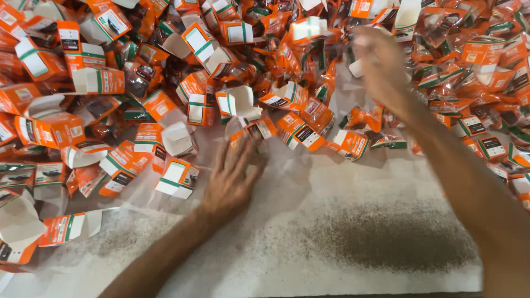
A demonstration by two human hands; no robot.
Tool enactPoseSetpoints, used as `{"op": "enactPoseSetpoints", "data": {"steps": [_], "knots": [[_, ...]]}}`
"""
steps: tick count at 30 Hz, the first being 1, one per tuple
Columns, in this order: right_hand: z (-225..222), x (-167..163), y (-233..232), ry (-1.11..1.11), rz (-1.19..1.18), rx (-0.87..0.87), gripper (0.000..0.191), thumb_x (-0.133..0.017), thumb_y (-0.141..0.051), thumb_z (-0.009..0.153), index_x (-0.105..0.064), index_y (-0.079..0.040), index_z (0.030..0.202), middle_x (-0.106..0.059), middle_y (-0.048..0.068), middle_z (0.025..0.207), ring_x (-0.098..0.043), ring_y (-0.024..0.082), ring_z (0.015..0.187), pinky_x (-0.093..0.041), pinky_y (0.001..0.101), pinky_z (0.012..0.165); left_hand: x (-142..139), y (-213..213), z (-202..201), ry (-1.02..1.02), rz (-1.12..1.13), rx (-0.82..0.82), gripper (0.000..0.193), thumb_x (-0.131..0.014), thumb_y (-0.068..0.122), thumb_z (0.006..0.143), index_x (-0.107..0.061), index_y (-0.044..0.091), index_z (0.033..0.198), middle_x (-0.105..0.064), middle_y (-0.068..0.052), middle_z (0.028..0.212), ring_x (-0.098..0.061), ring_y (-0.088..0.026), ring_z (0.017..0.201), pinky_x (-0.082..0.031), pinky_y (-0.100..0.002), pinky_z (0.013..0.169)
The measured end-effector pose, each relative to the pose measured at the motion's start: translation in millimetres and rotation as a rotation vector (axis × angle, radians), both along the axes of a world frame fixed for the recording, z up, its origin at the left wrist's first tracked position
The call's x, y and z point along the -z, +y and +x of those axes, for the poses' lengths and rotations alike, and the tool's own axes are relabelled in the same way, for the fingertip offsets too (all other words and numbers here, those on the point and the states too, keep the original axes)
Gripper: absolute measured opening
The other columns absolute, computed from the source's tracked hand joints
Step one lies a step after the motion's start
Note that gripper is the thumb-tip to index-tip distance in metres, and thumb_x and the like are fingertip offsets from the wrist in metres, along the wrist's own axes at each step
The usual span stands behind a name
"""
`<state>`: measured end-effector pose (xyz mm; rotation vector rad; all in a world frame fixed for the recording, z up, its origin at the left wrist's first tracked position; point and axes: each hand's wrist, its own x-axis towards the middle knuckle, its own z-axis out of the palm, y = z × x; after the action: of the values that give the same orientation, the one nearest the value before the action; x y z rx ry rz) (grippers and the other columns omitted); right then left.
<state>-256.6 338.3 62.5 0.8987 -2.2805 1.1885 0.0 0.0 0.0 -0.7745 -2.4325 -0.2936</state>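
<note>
Left hand: the left hand (pixel 232 179) lies flat, palm down, on the tabletop (pixel 331 237), its fingers (pixel 249 148) spread and released, holding nothing. The fingertips touch the near edge of an orange sachet with a black label (pixel 258 130).

Right hand: the right hand (pixel 381 60) is raised over the far right part of the heap and is blurred. Its fingers seem curled round a small white piece (pixel 356 68), but I cannot tell whether they truly grip it.

Heap: a great pile of small orange, white and green cartons and sachets (pixel 165 66) covers the far half of the tabletop from left to right, and runs down the left and right edges towards the near side.

Near the left hand: a small orange and white carton (pixel 178 177) lies just left of the hand, apart from it. Another orange sachet (pixel 301 132) lies just right of the one the fingertips touch.

Near left: a flattened orange carton with an open white flap (pixel 69 227) lies alone, well apart from the left hand.

Tabletop: pale and speckled, with a darker patch (pixel 386 237) on the near right, between the two forearms.
</note>
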Motion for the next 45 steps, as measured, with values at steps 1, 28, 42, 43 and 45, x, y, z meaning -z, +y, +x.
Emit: {"op": "enactPoseSetpoints", "data": {"steps": [1,28,42,43,45], "knots": [[15.9,-0.6,40.8,0.142,0.257,0.331,0.034,-0.063,-0.021,0.112,-0.064,-0.006,0.142,-0.063,0.014,0.133,-0.064,0.022,0.096,-0.052,0.0372,0.092,-0.2,2.0,16.6,-0.039,0.026,0.059,0.046,-0.066,0.014,0.087,-0.060,0.004,0.131,-0.039,-0.027,0.160,-0.033,-0.043,0.153,-0.019,-0.067,0.125],[117.6,8.9,16.1,-0.445,0.001,0.064,0.062,-0.064,-0.037,0.095,-0.053,-0.008,0.149,-0.054,0.020,0.125,-0.060,0.036,0.110,-0.049,0.0437,0.097,-0.8,66.4,2.9,-0.136,0.170,0.158,0.073,-0.071,0.015,0.084,-0.042,-0.003,0.148,-0.031,-0.032,0.159,-0.030,-0.047,0.149,-0.021,-0.061,0.122],[218.4,62.2,-21.4,-0.910,-0.504,-0.379,0.073,-0.040,-0.052,0.105,-0.032,-0.004,0.160,-0.047,0.012,0.157,-0.041,0.024,0.147,-0.031,0.0433,0.122,-53.6,29.9,-21.7,0.237,-0.003,0.434,0.034,-0.068,0.005,0.094,-0.060,0.001,0.127,-0.064,-0.015,0.135,-0.057,-0.032,0.137,-0.036,-0.061,0.121],[232.8,66.5,-10.8,-1.299,-0.614,-0.512,0.074,-0.042,-0.052,0.100,-0.036,-0.007,0.158,-0.048,0.005,0.156,-0.044,0.017,0.144,-0.036,0.0392,0.118,-52.9,37.6,-10.9,0.222,0.008,0.512,0.034,-0.069,0.007,0.095,-0.060,0.002,0.127,-0.062,-0.016,0.138,-0.056,-0.033,0.138,-0.037,-0.060,0.122],[260.3,76.4,-1.3,-1.389,-0.801,-0.461,0.059,-0.054,-0.040,0.102,-0.044,-0.003,0.147,-0.050,0.012,0.148,-0.050,0.025,0.135,-0.043,0.0451,0.112,-48.4,57.1,-5.1,0.190,0.035,0.583,0.037,-0.068,0.009,0.093,-0.058,0.002,0.128,-0.059,-0.018,0.142,-0.056,-0.036,0.137,-0.040,-0.058,0.120]]}}
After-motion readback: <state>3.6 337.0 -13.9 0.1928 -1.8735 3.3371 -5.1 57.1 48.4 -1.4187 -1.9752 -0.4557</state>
